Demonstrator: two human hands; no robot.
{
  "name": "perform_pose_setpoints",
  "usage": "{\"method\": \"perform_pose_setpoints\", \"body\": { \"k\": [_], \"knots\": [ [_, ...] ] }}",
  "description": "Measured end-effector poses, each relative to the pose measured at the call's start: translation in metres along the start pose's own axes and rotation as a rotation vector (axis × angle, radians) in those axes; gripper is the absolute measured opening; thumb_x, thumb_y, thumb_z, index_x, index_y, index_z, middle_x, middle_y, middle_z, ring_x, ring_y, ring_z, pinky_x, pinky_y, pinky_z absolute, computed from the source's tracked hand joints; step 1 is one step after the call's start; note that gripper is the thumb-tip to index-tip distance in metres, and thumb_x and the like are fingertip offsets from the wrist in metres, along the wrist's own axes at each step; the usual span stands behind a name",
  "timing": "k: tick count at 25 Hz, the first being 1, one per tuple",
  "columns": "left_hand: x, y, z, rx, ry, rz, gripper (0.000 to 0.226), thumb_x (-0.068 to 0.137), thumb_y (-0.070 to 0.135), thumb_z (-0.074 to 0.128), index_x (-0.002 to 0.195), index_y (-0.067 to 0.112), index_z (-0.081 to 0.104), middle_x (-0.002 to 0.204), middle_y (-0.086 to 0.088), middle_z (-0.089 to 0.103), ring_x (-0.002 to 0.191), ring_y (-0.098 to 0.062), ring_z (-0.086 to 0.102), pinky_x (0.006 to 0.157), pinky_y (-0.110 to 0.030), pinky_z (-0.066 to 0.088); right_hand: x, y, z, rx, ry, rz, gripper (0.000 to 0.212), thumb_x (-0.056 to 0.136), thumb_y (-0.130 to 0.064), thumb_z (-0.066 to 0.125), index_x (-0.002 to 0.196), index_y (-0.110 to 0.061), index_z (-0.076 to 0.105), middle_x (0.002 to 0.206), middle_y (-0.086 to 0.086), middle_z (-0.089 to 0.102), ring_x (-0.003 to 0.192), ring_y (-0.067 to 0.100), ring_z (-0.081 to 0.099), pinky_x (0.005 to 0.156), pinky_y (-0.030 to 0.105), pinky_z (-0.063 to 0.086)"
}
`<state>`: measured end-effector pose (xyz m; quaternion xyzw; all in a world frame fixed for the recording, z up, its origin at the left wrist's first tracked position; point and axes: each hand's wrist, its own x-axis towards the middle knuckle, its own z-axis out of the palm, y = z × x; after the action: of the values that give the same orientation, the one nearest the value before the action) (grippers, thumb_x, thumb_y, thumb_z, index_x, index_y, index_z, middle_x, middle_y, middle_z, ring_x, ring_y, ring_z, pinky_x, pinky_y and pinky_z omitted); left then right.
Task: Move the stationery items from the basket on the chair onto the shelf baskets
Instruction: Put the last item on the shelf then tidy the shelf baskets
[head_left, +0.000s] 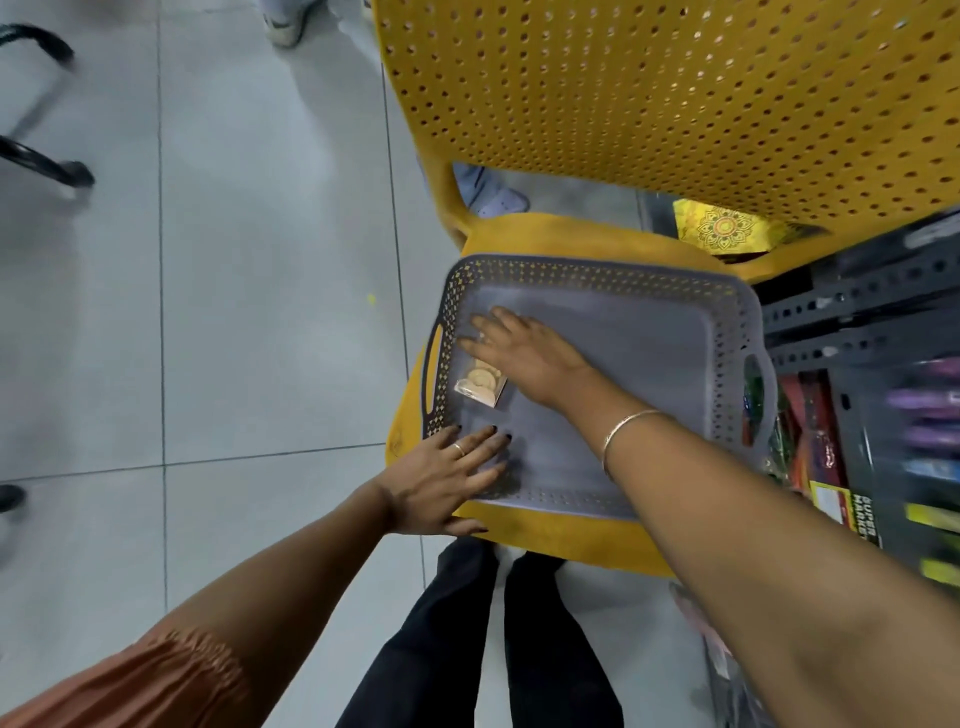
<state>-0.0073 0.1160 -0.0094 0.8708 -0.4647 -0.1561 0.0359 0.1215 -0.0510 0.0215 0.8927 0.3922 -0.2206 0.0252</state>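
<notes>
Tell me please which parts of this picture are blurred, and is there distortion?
Head view: the shelf items at the right edge are smeared by motion blur; the basket, the small packet, the left hand and the right hand are only slightly soft. The wide-angle lens bends the floor tile lines and stretches the forearms near the bottom edge.

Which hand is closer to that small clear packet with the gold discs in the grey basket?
Right. The right hand is spread just above the small clear packet of gold discs, fingers partly over it. The left hand rests on the grey perforated plastic basket's near rim, apart from the packet.
</notes>
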Motion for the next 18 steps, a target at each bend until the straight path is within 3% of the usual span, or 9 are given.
{"method": "perform_pose_setpoints", "body": {
  "k": [4,7,10,14,18],
  "knots": [
    [-0.001,0.001,0.002,0.007,0.033,0.006,0.071,0.086,0.064,0.035,0.132,0.01,0.045,0.142,-0.02,0.041,0.127,-0.034,0.043,0.096,-0.046,0.041,-0.002,-0.001,0.017,-0.025,-0.002,0.06,0.045,0.087,0.0,0.043,0.129,-0.015,0.042,0.142,0.014,0.037,0.131,0.033,0.034,0.105,0.04,0.037],
    [0.0,0.0,0.003,0.005,0.046,0.006,0.071,0.086,0.064,0.035,0.131,0.01,0.041,0.142,-0.02,0.041,0.127,-0.034,0.043,0.096,-0.046,0.041,-0.007,0.002,0.027,-0.131,0.047,0.081,0.03,0.075,-0.008,0.062,0.104,-0.017,0.06,0.11,0.007,0.062,0.106,0.027,0.057,0.09,0.036,0.05],
    [-0.002,0.003,0.005,-0.003,0.037,0.015,0.071,0.086,0.064,0.034,0.131,0.009,0.042,0.142,-0.021,0.041,0.127,-0.035,0.043,0.095,-0.046,0.041,-0.011,0.002,0.029,-0.15,0.089,0.072,0.03,0.055,-0.013,0.079,0.082,-0.02,0.067,0.083,0.002,0.068,0.085,0.022,0.066,0.081,0.032,0.056],
    [0.007,-0.002,-0.016,0.017,0.05,0.016,0.074,0.086,0.065,0.034,0.134,0.009,0.042,0.143,-0.02,0.04,0.128,-0.034,0.042,0.097,-0.048,0.04,-0.029,0.016,-0.004,0.023,0.087,0.223,0.041,0.077,-0.008,0.063,0.117,-0.01,0.052,0.12,0.012,0.054,0.116,0.031,0.05,0.105,0.045,0.036],
    [0.006,-0.001,-0.019,0.044,0.0,-0.021,0.083,0.085,0.07,0.029,0.139,0.008,0.037,0.148,-0.018,0.03,0.134,-0.033,0.032,0.102,-0.054,0.032,-0.045,0.018,-0.014,0.152,0.046,0.277,0.045,0.079,-0.01,0.061,0.121,-0.007,0.047,0.127,0.013,0.048,0.119,0.031,0.044,0.096,0.038,0.039]
  ]
}}
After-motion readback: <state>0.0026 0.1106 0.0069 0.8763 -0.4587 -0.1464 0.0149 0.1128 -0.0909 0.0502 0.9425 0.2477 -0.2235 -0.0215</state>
